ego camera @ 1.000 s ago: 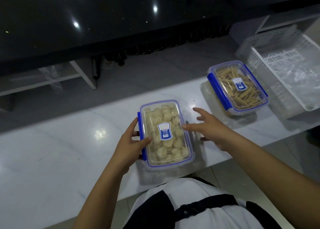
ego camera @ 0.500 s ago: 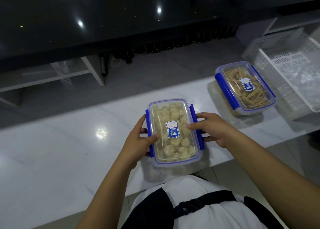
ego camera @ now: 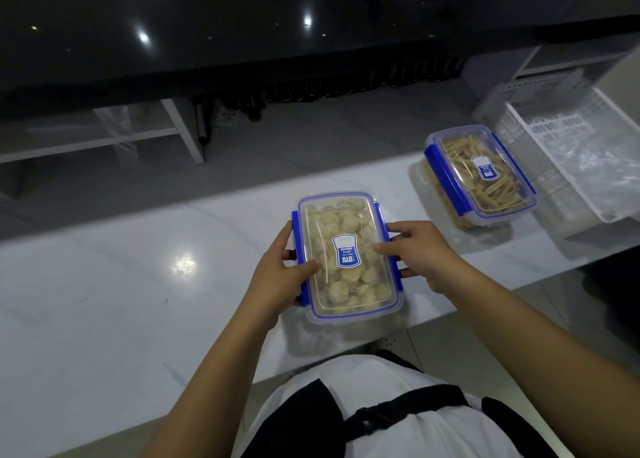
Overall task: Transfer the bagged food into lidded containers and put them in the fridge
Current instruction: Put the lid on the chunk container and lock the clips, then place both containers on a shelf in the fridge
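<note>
Hands first: both are clamped on the near container (ego camera: 348, 255), one on each long side. The left hand (ego camera: 277, 277) wraps the left edge, thumb lying across the clear lid, fingers curled round the blue latch (ego camera: 295, 235) on that side. The right hand (ego camera: 420, 253) mirrors it on the right edge, thumb on the lid near the sticker, fingers curled down the side over the right latch. So the hands are apart, with the box between them.

That container sits on the white marble-look counter (ego camera: 121, 301), close to its front edge and right in front of the person. Lid is on, clear with a blue rim, and there's a blue and white label (ego camera: 347, 256) in the middle. Inside it's packed with pale round pieces of food, can't tell exactly what they are.

Off to the right and further back on the same counter is a second container (ego camera: 479, 177), well apart from the first. Same style, lid on, blue latch down its left side, same kind of sticker. It's full of thin tan sticks.

Just beside it on the right is a white plastic basket (ego camera: 519, 90) with slotted walls, and some crumpled clear plastic (ego camera: 595, 159) is lying in it.

Behind the counter there's grey floor, a low white shelf frame (ego camera: 180, 128) at left, and a big glossy dark surface (ego camera: 242, 24) reflecting ceiling lights. At the bottom you can see the person's white top with a black strap and buckle (ego camera: 367, 419).
</note>
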`<action>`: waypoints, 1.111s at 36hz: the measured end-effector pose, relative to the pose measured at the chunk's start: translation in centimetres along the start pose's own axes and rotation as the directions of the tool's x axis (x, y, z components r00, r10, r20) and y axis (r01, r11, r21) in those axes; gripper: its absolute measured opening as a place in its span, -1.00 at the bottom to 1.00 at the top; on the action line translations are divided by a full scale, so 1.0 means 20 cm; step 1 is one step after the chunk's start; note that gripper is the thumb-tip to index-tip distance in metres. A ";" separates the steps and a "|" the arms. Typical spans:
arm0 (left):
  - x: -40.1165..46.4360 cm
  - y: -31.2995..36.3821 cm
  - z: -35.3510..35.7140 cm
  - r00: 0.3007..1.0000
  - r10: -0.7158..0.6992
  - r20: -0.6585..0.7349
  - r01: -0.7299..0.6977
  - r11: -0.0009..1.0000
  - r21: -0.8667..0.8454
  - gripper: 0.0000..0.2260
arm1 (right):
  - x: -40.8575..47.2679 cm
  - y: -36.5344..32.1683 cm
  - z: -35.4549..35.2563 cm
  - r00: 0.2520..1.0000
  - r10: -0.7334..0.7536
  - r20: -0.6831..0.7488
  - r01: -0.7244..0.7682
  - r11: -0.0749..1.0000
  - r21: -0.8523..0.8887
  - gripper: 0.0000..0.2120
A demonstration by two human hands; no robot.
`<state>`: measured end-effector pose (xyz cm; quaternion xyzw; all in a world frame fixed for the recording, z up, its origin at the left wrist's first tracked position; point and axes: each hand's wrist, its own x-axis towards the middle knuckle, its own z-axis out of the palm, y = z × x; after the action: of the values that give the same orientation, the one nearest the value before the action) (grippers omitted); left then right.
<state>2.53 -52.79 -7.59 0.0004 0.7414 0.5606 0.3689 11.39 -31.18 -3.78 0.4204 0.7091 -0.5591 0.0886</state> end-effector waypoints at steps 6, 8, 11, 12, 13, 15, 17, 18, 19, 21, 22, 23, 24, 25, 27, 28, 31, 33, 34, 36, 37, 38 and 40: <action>0.01 -0.03 -0.01 1.000 -0.017 0.019 0.018 0.998 -0.063 -0.34 | -0.02 0.00 0.00 0.998 0.059 0.002 -0.059 0.995 0.085 -0.55; 0.02 -0.04 -0.02 0.998 -0.041 0.046 0.046 0.994 -0.103 -0.42 | -0.03 0.00 0.01 0.998 0.069 -0.002 -0.069 0.991 0.115 -0.55; 0.03 -0.07 -0.04 0.994 -0.059 0.093 0.073 0.986 -0.149 -0.59 | -0.05 0.03 0.03 0.996 0.085 -0.012 -0.082 0.984 0.157 -0.59; 0.03 -0.08 -0.04 0.994 -0.052 0.098 0.067 0.986 -0.150 -0.61 | -0.06 0.05 0.03 0.996 0.091 -0.017 -0.087 0.981 0.173 -0.60; 0.02 -0.07 -0.04 0.994 -0.047 0.095 0.061 0.987 -0.151 -0.62 | -0.06 0.06 0.04 0.995 0.096 -0.019 -0.091 0.978 0.189 -0.62; 0.00 -0.06 -0.04 0.995 -0.044 0.092 0.057 0.988 -0.146 -0.61 | -0.09 0.09 0.04 0.994 0.105 -0.009 -0.100 0.972 0.211 -0.65; -0.02 -0.03 -0.03 0.995 -0.038 0.095 0.050 0.991 -0.126 -0.59 | -0.12 0.12 0.04 0.995 0.097 0.021 -0.099 0.973 0.209 -0.67; -0.04 -0.01 -0.02 0.995 -0.033 0.099 0.045 0.992 -0.114 -0.58 | -0.15 0.14 0.03 0.995 0.089 0.039 -0.096 0.974 0.207 -0.67; -0.07 0.00 -0.01 0.994 -0.028 0.105 0.039 0.994 -0.100 -0.58 | -0.17 0.17 0.02 0.995 0.084 0.052 -0.094 0.973 0.213 -0.67; -0.13 0.02 0.04 0.993 -0.005 0.121 0.015 0.997 -0.079 -0.56 | -0.24 0.23 -0.04 0.995 0.071 0.064 -0.085 0.960 0.266 -0.69; -0.17 0.03 0.07 0.992 0.014 0.128 -0.004 0.997 -0.073 -0.55 | -0.27 0.26 -0.08 0.996 0.055 0.064 -0.072 0.950 0.303 -0.70; -0.20 0.05 0.11 0.990 0.036 0.133 -0.027 0.997 -0.069 -0.53 | -0.30 0.29 -0.14 0.997 0.031 0.066 -0.051 0.941 0.334 -0.72; -0.24 0.07 0.16 0.988 0.060 0.139 -0.052 0.997 -0.064 -0.50 | -0.34 0.32 -0.20 0.998 0.001 0.069 -0.026 0.933 0.358 -0.73; -0.28 0.09 0.21 0.985 0.087 0.151 -0.079 0.995 -0.056 -0.47 | -0.38 0.35 -0.28 0.997 -0.030 0.074 0.000 0.924 0.382 -0.76; -0.35 0.16 0.35 0.971 0.142 0.191 -0.137 0.990 -0.039 -0.39 | -0.45 0.42 -0.47 0.993 -0.089 0.076 0.046 0.895 0.443 -0.80; -0.39 0.19 0.42 0.961 0.169 0.219 -0.165 0.986 -0.034 -0.36 | -0.48 0.46 -0.57 0.991 -0.116 0.071 0.069 0.877 0.475 -0.80; -0.47 0.29 0.70 0.911 0.224 0.346 -0.232 0.973 -0.018 -0.35 | -0.58 0.59 -0.87 0.983 -0.175 0.057 0.119 0.839 0.531 -0.69; -0.49 0.34 0.91 0.862 0.228 0.453 -0.232 0.972 -0.047 -0.36 | -0.64 0.69 -1.05 0.983 -0.184 0.027 0.139 0.822 0.552 -0.56; -0.50 0.36 1.02 0.840 0.228 0.493 -0.230 0.972 -0.058 -0.36 | -0.67 0.75 -1.14 0.984 -0.180 0.000 0.148 0.810 0.567 -0.52; -0.51 0.39 1.26 0.812 0.231 0.536 -0.244 0.969 -0.049 -0.35 | -0.72 0.89 -1.31 0.983 -0.171 -0.061 0.173 0.780 0.602 -0.48; -0.51 0.39 1.38 0.800 0.232 0.553 -0.252 0.967 -0.040 -0.35 | -0.74 0.97 -1.39 0.982 -0.166 -0.087 0.184 0.764 0.619 -0.48; -0.51 0.39 1.50 0.786 0.229 0.575 -0.258 0.966 -0.033 -0.36 | -0.77 1.04 -1.46 0.981 -0.159 -0.114 0.195 0.747 0.636 -0.47; -0.51 0.37 1.74 0.746 0.213 0.631 -0.260 0.965 -0.019 -0.34 | -0.84 1.20 -1.60 0.975 -0.141 -0.173 0.221 0.705 0.674 -0.40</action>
<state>25.89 -25.40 0.63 0.2942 0.5887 0.5441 0.5205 49.64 -11.25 0.41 0.3810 0.4922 -0.7645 -0.1676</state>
